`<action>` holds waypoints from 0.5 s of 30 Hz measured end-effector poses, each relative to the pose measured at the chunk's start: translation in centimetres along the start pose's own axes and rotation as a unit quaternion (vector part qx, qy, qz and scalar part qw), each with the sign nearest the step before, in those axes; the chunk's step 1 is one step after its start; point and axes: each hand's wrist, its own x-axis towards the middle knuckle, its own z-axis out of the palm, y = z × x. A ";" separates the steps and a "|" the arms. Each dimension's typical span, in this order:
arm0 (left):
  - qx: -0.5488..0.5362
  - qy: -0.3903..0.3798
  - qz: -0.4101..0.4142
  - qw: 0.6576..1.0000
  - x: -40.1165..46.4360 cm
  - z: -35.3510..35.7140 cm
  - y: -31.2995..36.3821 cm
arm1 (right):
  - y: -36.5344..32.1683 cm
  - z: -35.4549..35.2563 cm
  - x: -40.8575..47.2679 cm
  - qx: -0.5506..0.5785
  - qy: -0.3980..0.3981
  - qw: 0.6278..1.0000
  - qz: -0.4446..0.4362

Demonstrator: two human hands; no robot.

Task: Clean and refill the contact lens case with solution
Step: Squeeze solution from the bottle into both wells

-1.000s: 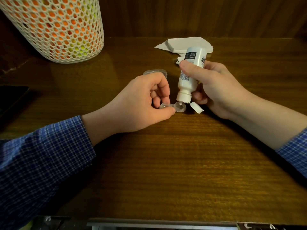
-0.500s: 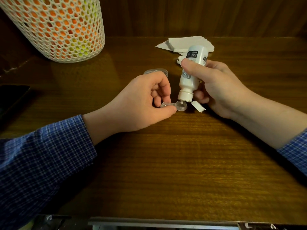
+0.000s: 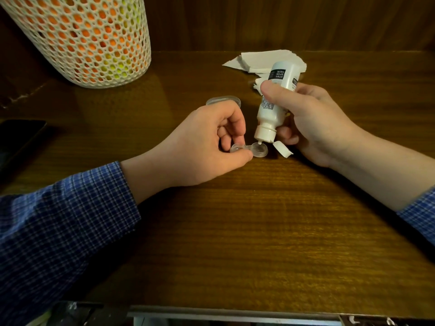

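On the wooden desk (image 3: 259, 231), the contact lens case (image 3: 249, 149) rests flat near the centre. The left hand (image 3: 200, 147) pinches its left well between thumb and fingertips, closed on the case and pinning it down. The right hand (image 3: 313, 118) is wrapped firmly around the white solution bottle (image 3: 274, 100), inverted and tilted, nozzle directly over the right well and almost touching it. The bottle's flip cap (image 3: 282, 148) hangs open just beside that well.

Procedure, as judged: keep the nozzle clear of the plastic, squeeze gently, and stop short of the rim; whether liquid is flowing cannot be determined. The well is shallow, so a hard squeeze would likely overflow. Then shift the nozzle to the left well, which requires the left fingers to give way.

Clearances: a clear lid (image 3: 223, 100) lies just behind the left hand; folded tissues (image 3: 263, 60) lie behind the bottle. The mesh basket (image 3: 89, 41) stands well apart at rear left. The near desk area is open, with the front edge well clear of the case
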 end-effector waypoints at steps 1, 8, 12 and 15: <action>0.001 0.000 0.001 1.000 0.0 0.0 0.0 | 0.0 0.0 0.0 -0.001 0.001 1.000 -0.001; 0.005 0.001 0.001 1.000 0.0 0.0 0.1 | 0.1 -0.1 0.0 -0.012 0.000 1.000 -0.001; 0.007 -0.001 0.000 1.000 0.0 0.0 0.0 | 0.0 0.0 -0.1 -0.016 -0.001 1.000 0.000; 0.007 -0.001 0.000 1.000 0.1 0.0 0.0 | 0.0 -0.1 -0.1 -0.018 -0.002 1.000 0.002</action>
